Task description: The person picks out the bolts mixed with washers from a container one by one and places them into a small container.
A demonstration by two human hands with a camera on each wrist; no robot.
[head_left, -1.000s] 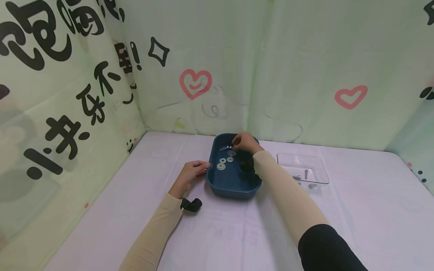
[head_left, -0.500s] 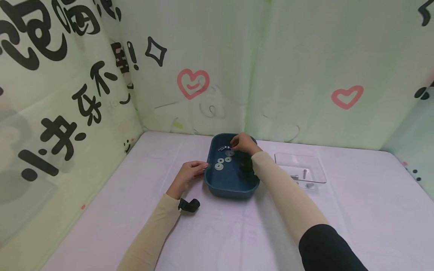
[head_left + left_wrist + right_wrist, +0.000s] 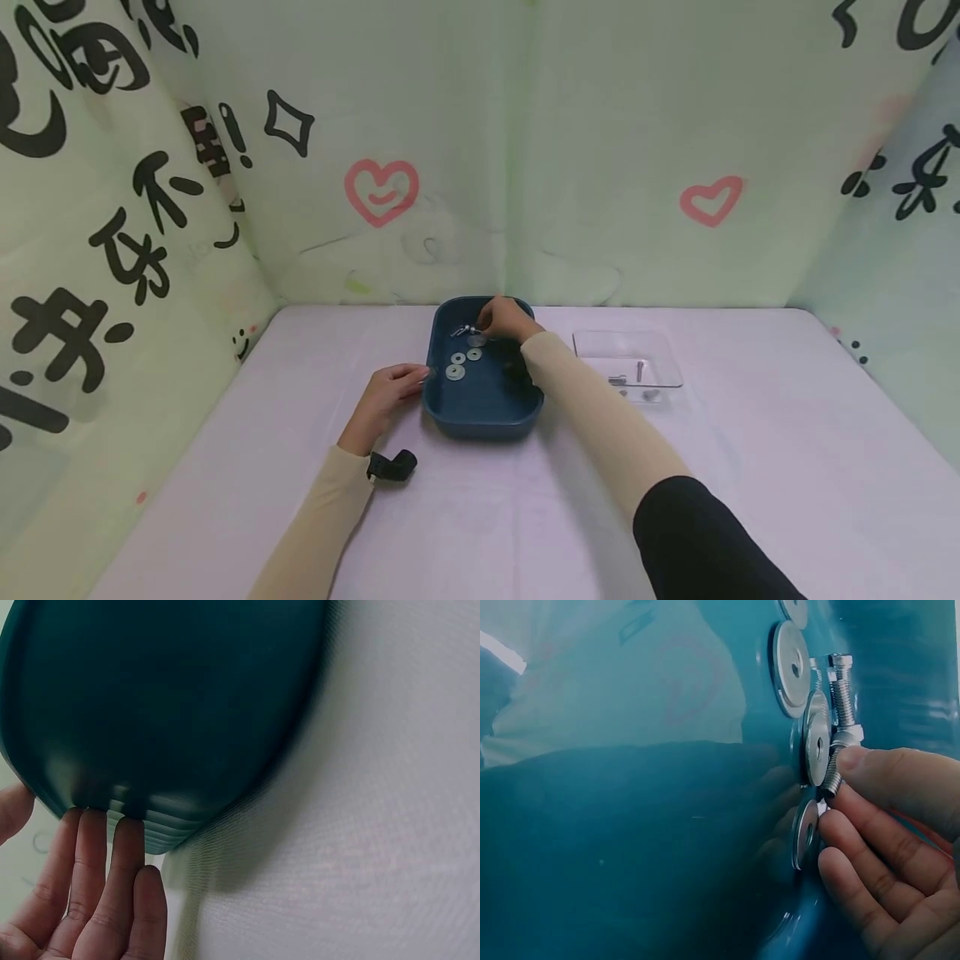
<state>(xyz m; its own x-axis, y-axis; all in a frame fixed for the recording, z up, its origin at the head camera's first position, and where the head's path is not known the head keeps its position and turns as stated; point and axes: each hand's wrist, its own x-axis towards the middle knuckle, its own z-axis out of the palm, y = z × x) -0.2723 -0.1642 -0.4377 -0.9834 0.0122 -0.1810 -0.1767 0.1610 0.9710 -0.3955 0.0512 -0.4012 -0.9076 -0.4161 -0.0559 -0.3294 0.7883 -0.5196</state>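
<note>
A dark blue tray (image 3: 483,421) holds several flat washers (image 3: 455,372) and a small cluster of bolts (image 3: 461,331) near its far end. My right hand (image 3: 504,319) reaches inside. In the right wrist view its thumb and forefinger pinch the threaded end of a bolt (image 3: 832,778), while the other fingertips lie near a washer (image 3: 806,834). Another bolt (image 3: 843,694) is just beyond the thumb. My left hand (image 3: 388,396) is at the tray's left side, its fingers (image 3: 90,862) against the outer wall and its thumb at the rim.
Right of the tray stands a clear plastic box (image 3: 630,342) with bolts and other small metal parts in or beside it. A white cloth covers the table (image 3: 465,525). Printed pale green curtains (image 3: 600,167) rise close behind the tray and along the left side.
The head view has swung to the right, so everything appears further left in it. Both hands keep their places at the tray, with the right fingers still among the bolts.
</note>
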